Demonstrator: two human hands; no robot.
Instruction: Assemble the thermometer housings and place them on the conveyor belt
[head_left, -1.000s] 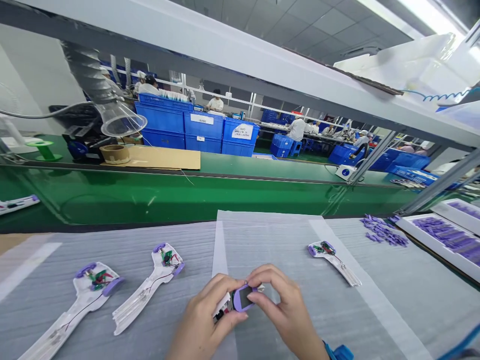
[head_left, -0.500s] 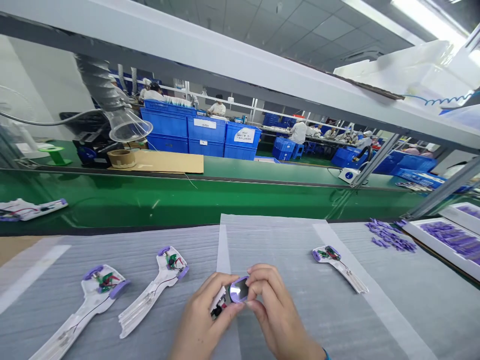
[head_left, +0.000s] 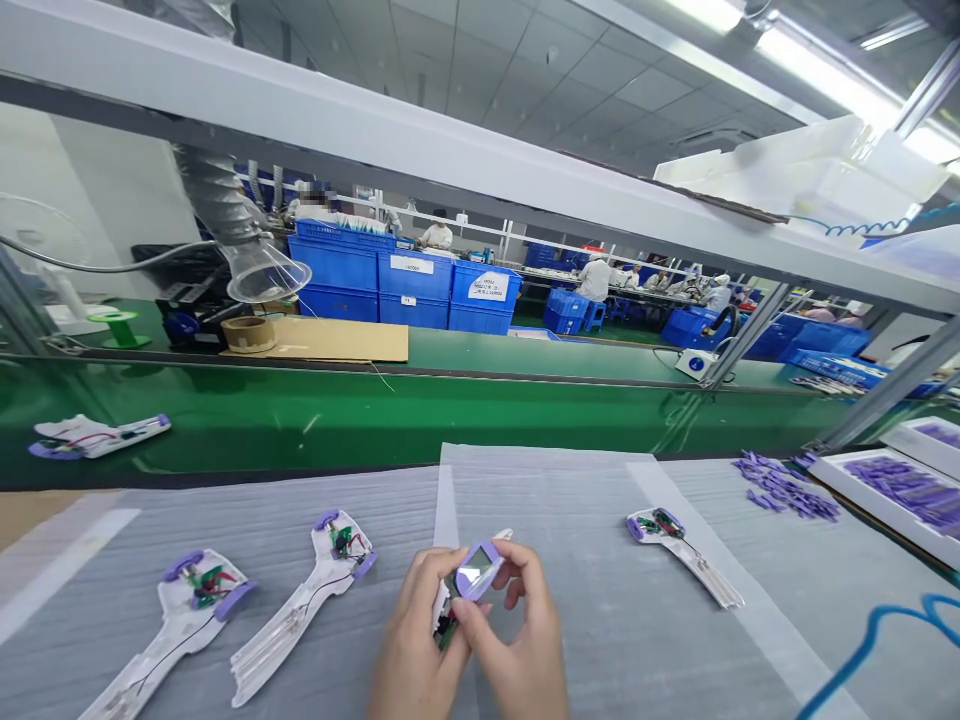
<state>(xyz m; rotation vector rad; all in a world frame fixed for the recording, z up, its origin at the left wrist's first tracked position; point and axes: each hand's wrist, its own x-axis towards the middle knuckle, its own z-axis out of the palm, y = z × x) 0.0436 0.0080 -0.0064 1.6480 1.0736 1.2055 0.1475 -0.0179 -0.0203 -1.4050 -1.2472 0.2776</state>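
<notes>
Between my hands is a white handheld thermometer housing (head_left: 441, 606), with a purple-framed display (head_left: 478, 572) facing up toward me. My left hand (head_left: 411, 630) is closed around its left side, where some circuit parts show below the display. The thumb and forefinger of my right hand (head_left: 525, 630) pinch the display's frame at the right. Much of the housing is hidden by my fingers. To the left lie two open housing halves (head_left: 296, 612) (head_left: 169, 628) with green boards, red wires and purple trim. Another half (head_left: 686, 552) rests on the right.
Grey foam sheeting (head_left: 600, 620) covers the bench. Loose purple parts (head_left: 787, 488) lie at right beside a white tray (head_left: 847, 482). A blue coiled cord (head_left: 870, 645) crosses the lower right. Behind runs a green belt (head_left: 375, 420) carrying another half (head_left: 97, 436). A shelf beam (head_left: 450, 140) spans overhead.
The display has tilted and turned in my hands, and my right hand has shifted left, its thumb now against the frame. The half on the belt has moved right. The blue cord has come into view.
</notes>
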